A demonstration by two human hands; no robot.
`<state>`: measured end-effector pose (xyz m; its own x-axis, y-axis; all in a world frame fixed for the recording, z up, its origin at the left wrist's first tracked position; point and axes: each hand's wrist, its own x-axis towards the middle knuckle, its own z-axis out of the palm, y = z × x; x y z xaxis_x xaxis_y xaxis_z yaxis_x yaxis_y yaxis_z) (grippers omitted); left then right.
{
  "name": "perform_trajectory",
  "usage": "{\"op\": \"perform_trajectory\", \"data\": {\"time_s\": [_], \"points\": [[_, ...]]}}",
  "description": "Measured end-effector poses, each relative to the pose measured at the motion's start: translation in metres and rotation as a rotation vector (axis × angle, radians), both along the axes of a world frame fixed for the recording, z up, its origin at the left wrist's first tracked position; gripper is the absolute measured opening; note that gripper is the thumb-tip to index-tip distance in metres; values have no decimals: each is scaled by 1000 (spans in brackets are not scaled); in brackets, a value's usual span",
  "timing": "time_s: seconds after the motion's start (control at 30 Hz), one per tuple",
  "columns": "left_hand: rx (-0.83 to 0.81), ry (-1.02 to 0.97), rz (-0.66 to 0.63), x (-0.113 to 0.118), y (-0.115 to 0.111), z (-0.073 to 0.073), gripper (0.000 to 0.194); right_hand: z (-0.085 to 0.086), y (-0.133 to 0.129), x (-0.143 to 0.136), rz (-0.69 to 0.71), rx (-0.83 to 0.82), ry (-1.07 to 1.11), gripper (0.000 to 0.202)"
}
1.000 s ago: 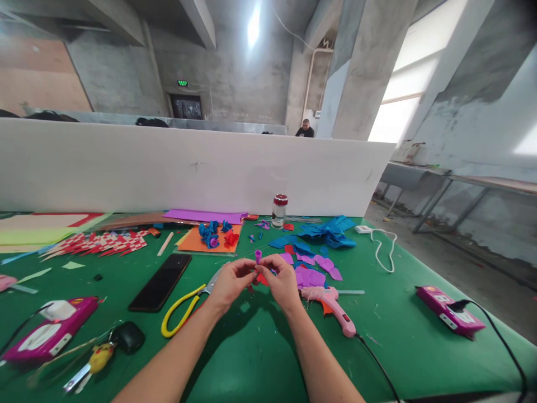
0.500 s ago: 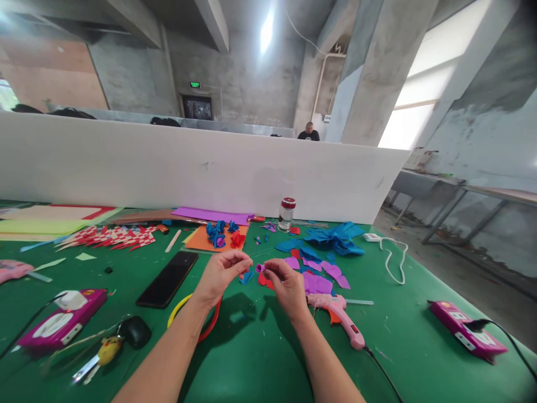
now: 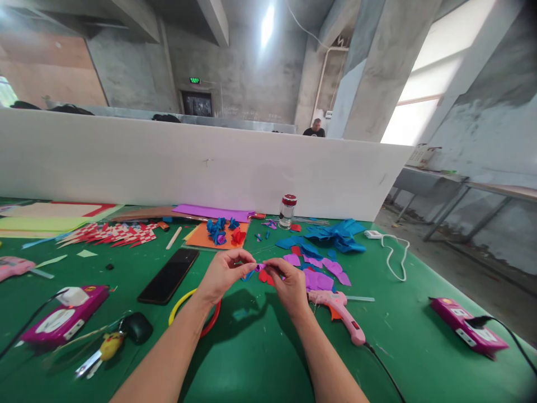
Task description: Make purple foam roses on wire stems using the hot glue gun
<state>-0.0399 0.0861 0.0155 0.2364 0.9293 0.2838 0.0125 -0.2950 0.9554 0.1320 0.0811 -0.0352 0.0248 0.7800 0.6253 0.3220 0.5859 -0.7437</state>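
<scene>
The right hand (image 3: 290, 284) pinches a half-hidden purple roll (image 3: 259, 268); whether the left hand (image 3: 224, 274) does is unclear. Contents of a lidded jar (image 3: 287, 214) are indistinct.

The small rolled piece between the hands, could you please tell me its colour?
The small rolled piece is purple, seen in the head view.

"What surface was inspected?"
"A green table (image 3: 403, 324)."
"What lay there?"
"A black phone (image 3: 168, 276), a pink glue gun (image 3: 343, 313) and a white corded block (image 3: 373, 234); a red-lidded jar (image 3: 287, 214) stood farther back."
</scene>
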Motion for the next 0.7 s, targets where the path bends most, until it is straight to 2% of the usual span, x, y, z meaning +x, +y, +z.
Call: {"op": "perform_trajectory", "data": {"time_s": [0.5, 0.7], "points": [[135, 68, 18, -5, 6, -6, 14, -3, 2, 2, 26, 8, 1, 17], [28, 56, 74, -5, 11, -11, 17, -1, 1, -1, 51, -56, 92, 15]]}}
